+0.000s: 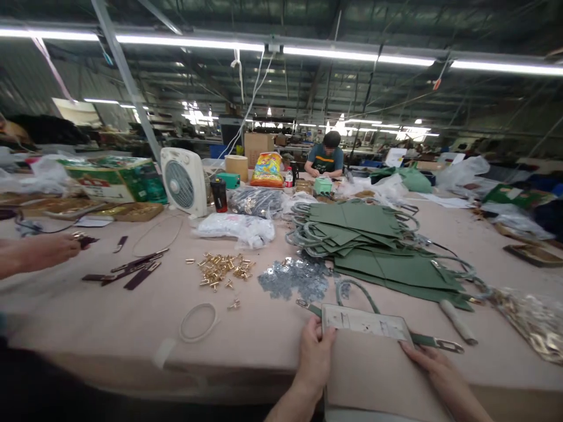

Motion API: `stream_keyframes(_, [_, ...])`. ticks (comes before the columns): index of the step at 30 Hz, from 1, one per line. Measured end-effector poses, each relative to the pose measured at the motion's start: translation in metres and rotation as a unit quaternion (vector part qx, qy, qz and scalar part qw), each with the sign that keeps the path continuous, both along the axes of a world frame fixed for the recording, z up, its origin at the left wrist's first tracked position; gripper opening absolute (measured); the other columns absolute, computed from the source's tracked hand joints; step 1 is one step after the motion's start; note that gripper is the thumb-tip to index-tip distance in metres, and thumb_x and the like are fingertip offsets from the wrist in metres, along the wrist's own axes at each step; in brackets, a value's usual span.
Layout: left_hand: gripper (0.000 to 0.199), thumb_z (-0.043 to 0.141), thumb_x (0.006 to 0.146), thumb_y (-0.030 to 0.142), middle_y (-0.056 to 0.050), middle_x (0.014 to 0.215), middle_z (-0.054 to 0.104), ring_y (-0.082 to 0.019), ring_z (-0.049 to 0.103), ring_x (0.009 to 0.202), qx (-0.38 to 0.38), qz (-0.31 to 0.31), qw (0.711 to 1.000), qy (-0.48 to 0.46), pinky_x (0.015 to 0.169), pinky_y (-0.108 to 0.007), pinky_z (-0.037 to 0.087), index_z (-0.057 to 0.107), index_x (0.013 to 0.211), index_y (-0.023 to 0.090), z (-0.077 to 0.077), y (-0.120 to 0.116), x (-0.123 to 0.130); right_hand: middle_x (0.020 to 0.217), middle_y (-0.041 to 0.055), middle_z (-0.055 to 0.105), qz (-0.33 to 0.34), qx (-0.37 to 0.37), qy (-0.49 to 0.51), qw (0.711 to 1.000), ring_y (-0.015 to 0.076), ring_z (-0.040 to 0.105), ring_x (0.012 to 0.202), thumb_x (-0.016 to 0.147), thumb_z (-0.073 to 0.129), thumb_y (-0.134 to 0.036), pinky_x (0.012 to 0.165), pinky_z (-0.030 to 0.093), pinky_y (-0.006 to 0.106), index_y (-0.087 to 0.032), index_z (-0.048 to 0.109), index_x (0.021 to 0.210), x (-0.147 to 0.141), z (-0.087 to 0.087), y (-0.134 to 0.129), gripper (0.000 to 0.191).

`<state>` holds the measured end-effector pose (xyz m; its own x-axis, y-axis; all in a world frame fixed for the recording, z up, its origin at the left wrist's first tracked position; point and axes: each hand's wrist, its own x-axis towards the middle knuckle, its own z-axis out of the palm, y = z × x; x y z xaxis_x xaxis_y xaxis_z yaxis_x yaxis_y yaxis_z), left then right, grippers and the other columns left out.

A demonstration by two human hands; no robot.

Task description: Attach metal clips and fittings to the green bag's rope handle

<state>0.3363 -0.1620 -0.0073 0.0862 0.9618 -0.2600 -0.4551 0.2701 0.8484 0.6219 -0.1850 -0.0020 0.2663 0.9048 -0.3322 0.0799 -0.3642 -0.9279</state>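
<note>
A bag panel (373, 369) with a beige inner face lies at the table's front edge, its pale top strip showing small slots. My left hand (315, 351) grips its left edge, thumb on the face. On the right edge my right hand (428, 360) holds it in the same way, fingers partly hidden beneath. Green straps with metal buckles stick out on both sides, the right buckle (447, 346) lying beside my right hand. A green cord handle (358, 287) arches beyond the top edge. Past it sit a heap of thin metal plates (292, 278) and a pile of gold-coloured fittings (222, 268).
Green bag panels (365, 225) with handles are stacked behind. A grey rod (457, 322) lies at right near a bag of metal parts (532, 322). A coiled cord (199, 322) and dark straps (132, 272) lie left. A co-worker's hand (61, 249) reaches in; another person sits opposite.
</note>
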Motion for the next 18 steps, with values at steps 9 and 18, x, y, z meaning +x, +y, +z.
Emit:
stream_keyframes(9, [0.079,0.07,0.086,0.028,-0.019,0.155,0.052,-0.036,0.046,0.144,0.158,-0.017,0.934,0.321,0.121,-0.049,0.037,0.035,0.157,0.02,0.004,0.014,-0.016,0.116,0.0139,0.078,-0.044,0.073,-0.153,0.985,0.0381,0.069,0.118,0.066,0.08,-0.056,0.107,0.055,0.047,-0.017,0.073,0.116,-0.004,-0.003,0.011,0.064])
stream_keyframes(18, [0.041,0.053,0.094,0.013,-0.011,0.147,0.059,-0.032,0.047,0.136,0.444,-0.151,0.735,0.49,0.12,-0.05,0.041,0.064,0.133,0.018,0.007,0.014,0.029,0.115,0.0149,0.076,-0.043,0.113,-0.194,0.973,0.0302,0.074,0.1,0.079,0.072,-0.06,0.091,0.06,0.042,-0.012,0.063,0.126,-0.009,-0.016,0.01,0.068])
